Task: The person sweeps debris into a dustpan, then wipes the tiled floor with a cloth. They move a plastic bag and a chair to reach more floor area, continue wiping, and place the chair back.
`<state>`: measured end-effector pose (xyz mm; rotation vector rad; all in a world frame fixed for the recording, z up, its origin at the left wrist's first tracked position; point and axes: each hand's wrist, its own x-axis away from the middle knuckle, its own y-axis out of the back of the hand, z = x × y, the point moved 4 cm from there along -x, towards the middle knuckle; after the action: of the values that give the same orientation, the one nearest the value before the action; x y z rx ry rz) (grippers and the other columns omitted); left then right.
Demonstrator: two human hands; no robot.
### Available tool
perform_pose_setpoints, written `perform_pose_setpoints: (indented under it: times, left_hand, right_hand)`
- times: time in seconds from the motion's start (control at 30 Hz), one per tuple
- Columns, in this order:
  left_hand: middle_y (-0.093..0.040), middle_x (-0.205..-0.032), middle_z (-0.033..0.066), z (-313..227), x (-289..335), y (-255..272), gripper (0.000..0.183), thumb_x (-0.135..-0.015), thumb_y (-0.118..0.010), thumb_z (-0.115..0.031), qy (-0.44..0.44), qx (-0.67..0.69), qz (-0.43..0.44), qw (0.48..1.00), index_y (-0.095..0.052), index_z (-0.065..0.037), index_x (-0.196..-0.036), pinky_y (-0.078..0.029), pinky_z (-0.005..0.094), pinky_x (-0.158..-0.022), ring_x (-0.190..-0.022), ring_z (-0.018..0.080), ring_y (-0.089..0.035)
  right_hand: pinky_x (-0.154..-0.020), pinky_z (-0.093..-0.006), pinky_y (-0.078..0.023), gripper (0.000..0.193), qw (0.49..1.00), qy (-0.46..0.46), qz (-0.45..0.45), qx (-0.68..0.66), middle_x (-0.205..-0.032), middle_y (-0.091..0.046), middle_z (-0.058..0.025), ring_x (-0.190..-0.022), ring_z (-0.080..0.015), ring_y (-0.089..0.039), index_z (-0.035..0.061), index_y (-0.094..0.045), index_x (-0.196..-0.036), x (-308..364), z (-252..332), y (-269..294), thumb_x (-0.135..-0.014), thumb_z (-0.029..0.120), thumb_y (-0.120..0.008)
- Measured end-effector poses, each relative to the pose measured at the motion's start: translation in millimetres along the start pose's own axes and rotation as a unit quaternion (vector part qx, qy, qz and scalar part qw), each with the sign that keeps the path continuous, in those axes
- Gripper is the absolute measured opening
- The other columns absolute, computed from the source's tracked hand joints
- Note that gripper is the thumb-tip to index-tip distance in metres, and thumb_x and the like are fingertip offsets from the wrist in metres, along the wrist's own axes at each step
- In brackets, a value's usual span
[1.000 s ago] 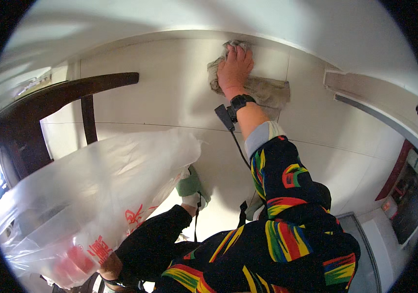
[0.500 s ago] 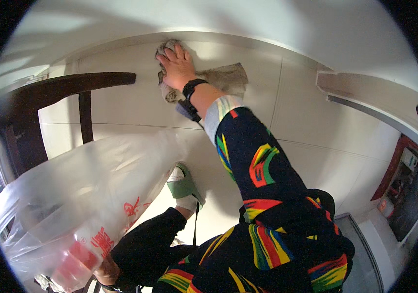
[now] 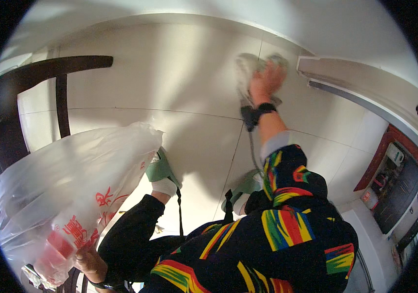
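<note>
My right hand (image 3: 268,82), blurred by motion, presses on a grey-brown cloth (image 3: 244,78) on the pale tiled floor. Cloth shows on both sides of the fingers, close to the foot of the wall. At the lower left, my left hand (image 3: 91,262) is closed on a large clear plastic bag (image 3: 72,180) with red print. A pinkish-red thing (image 3: 58,245) shows through the plastic beside that hand; its kind cannot be made out.
A dark wooden chair (image 3: 60,68) stands at the left. My feet, in green slippers (image 3: 160,168), are on the tiles. A skirting ledge (image 3: 345,71) and door track run at the right, with a dark red-framed shelf (image 3: 389,161) beyond.
My right hand has swept the cloth to the right along the wall, and the cloth has bunched up. My left hand still grips the bag. My second slipper has come into view.
</note>
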<state>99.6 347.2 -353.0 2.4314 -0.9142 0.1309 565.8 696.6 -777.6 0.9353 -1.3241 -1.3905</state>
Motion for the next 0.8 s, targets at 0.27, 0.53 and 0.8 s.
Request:
perform_pose_setpoints:
  times: [0.27, 0.53, 0.8]
  left_hand:
    - [-0.058, -0.111, 0.014, 19, 12, 22, 0.058, -0.084, -0.067, -0.041, -0.054, 0.09, 0.014, 0.994, -0.052, 0.004, -0.117, -0.046, 0.0437, -0.089, -0.1, 0.0271, -0.056]
    - [-0.058, -0.112, 0.0138, 59, 39, 56, 0.06, -0.083, -0.066, -0.042, -0.019, 0.087, -0.013, 0.996, -0.051, 0.004, -0.118, -0.045, 0.0446, -0.091, -0.102, 0.0269, -0.055]
    - [-0.057, -0.112, 0.0139, 74, -12, 51, 0.058, -0.085, -0.065, -0.041, 0.042, 0.071, -0.051, 0.995, -0.051, 0.004, -0.118, -0.044, 0.0441, -0.092, -0.102, 0.0266, -0.055]
  right_hand:
    - [-0.106, -0.0566, -0.024, 0.052, 0.874, 0.405, 0.128, -0.238, -0.139, -0.039, -0.0072, -0.135, -0.0331, -0.026, 0.0138, -0.055, -0.121, 114, 201, -3, -0.074, 0.032, -0.067]
    - [-0.097, -0.0468, -0.039, 0.042, 0.983, 0.162, -0.016, -0.085, -0.116, -0.058, -0.015, -0.11, -0.0344, -0.051, 0.0096, -0.059, -0.114, 44, -30, 38, -0.073, 0.011, -0.068]
    - [-0.106, -0.0573, -0.023, 0.052, 0.99, 0.01, -0.11, -0.092, -0.144, -0.034, -0.0149, -0.134, -0.0407, -0.025, 0.0152, -0.045, -0.131, 10, 88, -40, -0.084, 0.031, -0.059]
